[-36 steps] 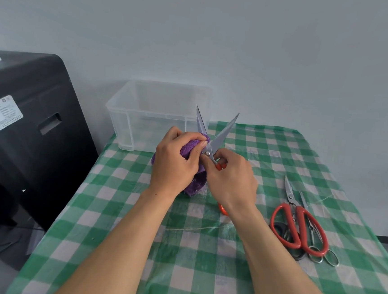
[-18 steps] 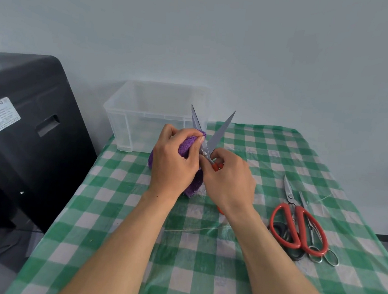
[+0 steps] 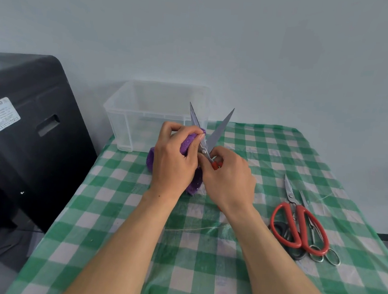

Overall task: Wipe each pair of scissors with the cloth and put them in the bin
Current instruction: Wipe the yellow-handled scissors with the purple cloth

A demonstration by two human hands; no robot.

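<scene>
My right hand (image 3: pixel 229 177) grips the red handles of a pair of scissors (image 3: pixel 215 134), held upright with its blades spread in a V. My left hand (image 3: pixel 174 161) holds the purple cloth (image 3: pixel 189 143) and pinches it round the lower part of the left blade. Most of the handles are hidden inside my right hand. The clear plastic bin (image 3: pixel 130 110) stands just behind my hands at the table's far left corner. A pile of other scissors (image 3: pixel 298 226), with a red-handled pair on top, lies to the right on the table.
The table carries a green and white checked cloth (image 3: pixel 201 264) under clear plastic. A black machine (image 3: pixel 25 132) stands close against the table's left side. A pale wall runs behind the bin.
My left hand has slid the cloth up the left blade, away from the pivot. The scissors stay spread and upright in my right hand.
</scene>
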